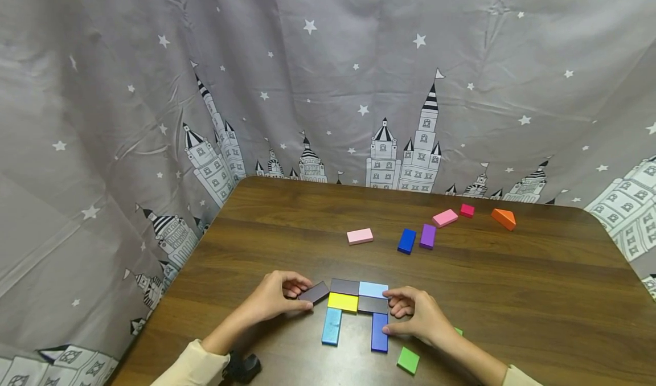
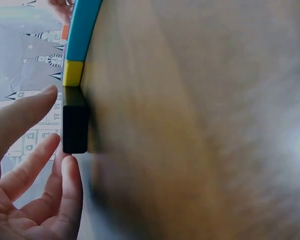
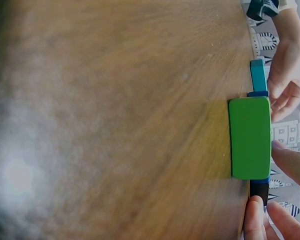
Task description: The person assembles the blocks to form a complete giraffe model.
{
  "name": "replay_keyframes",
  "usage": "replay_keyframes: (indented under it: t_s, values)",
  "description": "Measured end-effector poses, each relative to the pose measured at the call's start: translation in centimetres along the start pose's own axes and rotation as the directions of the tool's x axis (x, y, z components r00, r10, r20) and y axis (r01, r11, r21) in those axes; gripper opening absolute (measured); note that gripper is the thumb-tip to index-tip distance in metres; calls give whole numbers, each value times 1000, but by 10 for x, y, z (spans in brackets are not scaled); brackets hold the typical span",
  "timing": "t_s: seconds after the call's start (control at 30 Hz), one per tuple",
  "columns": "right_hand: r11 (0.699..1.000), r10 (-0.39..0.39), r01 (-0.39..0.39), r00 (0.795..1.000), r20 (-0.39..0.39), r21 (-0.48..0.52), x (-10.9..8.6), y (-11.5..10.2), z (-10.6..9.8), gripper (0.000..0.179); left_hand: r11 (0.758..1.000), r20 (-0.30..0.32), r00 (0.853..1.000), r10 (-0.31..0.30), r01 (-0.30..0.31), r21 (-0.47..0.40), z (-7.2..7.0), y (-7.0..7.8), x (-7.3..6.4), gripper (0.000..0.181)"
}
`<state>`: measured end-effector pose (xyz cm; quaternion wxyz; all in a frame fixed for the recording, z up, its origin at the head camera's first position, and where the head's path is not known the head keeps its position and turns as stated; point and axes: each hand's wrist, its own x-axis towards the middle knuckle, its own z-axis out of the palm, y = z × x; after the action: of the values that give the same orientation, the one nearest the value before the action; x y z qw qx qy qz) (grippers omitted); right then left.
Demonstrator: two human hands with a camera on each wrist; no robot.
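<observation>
My left hand [image 1: 277, 296] holds a dark grey rectangular block [image 1: 315, 294] by its left part, thumb on the near side and fingers on the far side. The block lies at a slant, its right end close to a row of flat blocks. That arrangement has a second dark grey block [image 1: 345, 286] beside a light blue block [image 1: 373, 289], then a yellow block [image 1: 343, 302] beside a third dark block [image 1: 372, 304]. Below them extend a teal block [image 1: 331, 326] and a blue block [image 1: 379, 332]. My right hand [image 1: 417, 316] touches the arrangement's right side, index finger by the light blue block, thumb at the blue one.
A green block [image 1: 408, 360] lies near my right forearm, another green piece [image 1: 458, 331] partly hidden behind it. Farther back are pink blocks [image 1: 360, 236], a dark blue block [image 1: 407, 241], a purple block [image 1: 427, 236], a red piece [image 1: 467, 210] and an orange triangle [image 1: 504, 219].
</observation>
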<state>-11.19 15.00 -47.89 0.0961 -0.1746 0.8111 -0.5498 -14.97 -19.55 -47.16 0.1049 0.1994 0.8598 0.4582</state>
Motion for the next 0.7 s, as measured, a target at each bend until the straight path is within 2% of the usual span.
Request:
replay_keyframes:
  t_s: [0.13,0.3,0.7]
  values:
    - [1000,3,-3,1000,2,4,0,0,0,57,997,26,997,73,-73,-12,-3,2,4,36]
    - [1000,6,-6,1000,4,23,-1,0,1,57,985,67,983,172,-172,-8,-5,5,12,35]
    - [1000,-18,18,1000,2,20,0,0,1,57,972,163,959,231,-221,-76,3,1,37,34]
